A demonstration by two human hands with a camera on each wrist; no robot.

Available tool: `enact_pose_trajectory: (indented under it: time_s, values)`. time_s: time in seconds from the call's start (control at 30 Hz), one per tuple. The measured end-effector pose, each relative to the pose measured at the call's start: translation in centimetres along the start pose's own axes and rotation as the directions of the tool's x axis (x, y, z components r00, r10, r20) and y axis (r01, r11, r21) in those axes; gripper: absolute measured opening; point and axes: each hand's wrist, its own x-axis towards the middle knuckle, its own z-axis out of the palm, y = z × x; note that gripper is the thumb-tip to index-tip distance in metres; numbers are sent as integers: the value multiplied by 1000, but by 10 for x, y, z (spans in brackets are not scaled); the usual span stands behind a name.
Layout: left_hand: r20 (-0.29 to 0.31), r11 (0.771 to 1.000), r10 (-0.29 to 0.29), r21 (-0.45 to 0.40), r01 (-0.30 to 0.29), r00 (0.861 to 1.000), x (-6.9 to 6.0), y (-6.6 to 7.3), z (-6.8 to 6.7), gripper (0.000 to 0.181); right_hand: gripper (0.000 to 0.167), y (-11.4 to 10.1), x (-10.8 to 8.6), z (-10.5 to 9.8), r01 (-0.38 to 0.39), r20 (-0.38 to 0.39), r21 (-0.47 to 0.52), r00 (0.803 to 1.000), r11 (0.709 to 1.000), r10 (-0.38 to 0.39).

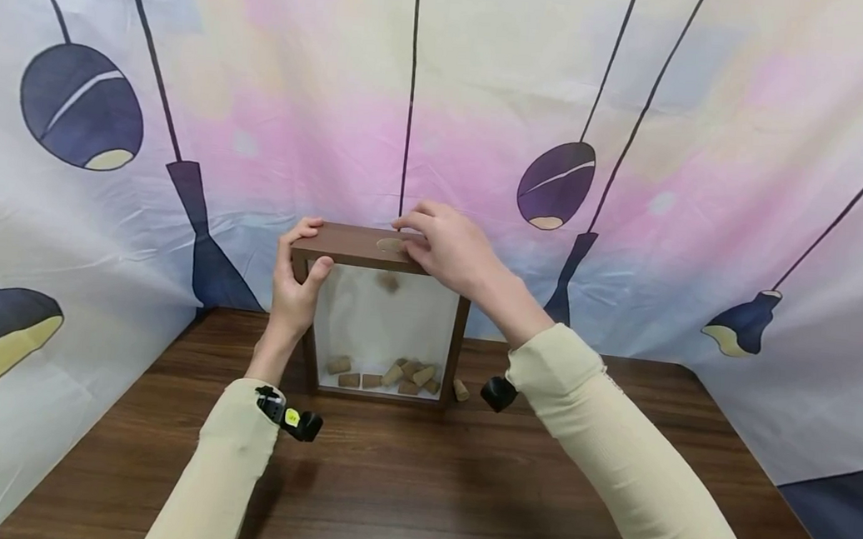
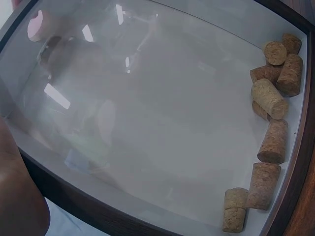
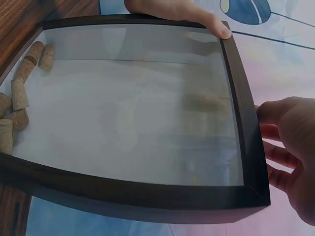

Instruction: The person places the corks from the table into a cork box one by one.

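A brown box frame (image 1: 461,330) with a clear front stands upright on the table. My left hand (image 1: 297,281) grips its upper left corner, thumb in front and fingers over the top. Over the top edge, beside a pale oval opening (image 1: 390,245), is my right hand (image 1: 451,250), its fingers loosely bent; I see nothing between them. Several corks (image 2: 269,98) lie along the bottom inside the box, also as corks (image 3: 19,93) in the right wrist view. Below the opening, a blurred brown shape (image 1: 388,281) shows behind the clear front; its kind is unclear.
One cork (image 1: 461,390) lies on the dark wooden table (image 1: 402,476), just right of the box. Behind the table hangs a cloth (image 1: 322,111) printed with lamps. A small black camera sits on each wrist.
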Motion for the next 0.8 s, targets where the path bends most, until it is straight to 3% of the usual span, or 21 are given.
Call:
enact_pose_trajectory:
  time_s: [0.27, 0.6, 0.8]
  values:
    - [4, 1000, 2, 6, -2, 1000, 2, 1, 1, 60, 19, 21, -23, -1, -13, -98, 145, 995, 989, 27]
    - [-1, 1000, -10, 5, 10, 1000, 1, 0, -1, 59, 18, 52, -65, 0, -68, -243, 253, 961, 965, 131]
    - [-11, 1000, -30, 7, 30, 999, 1, 17, 4, 58, 17, 65, -83, 5, -104, -305, 276, 933, 956, 190]
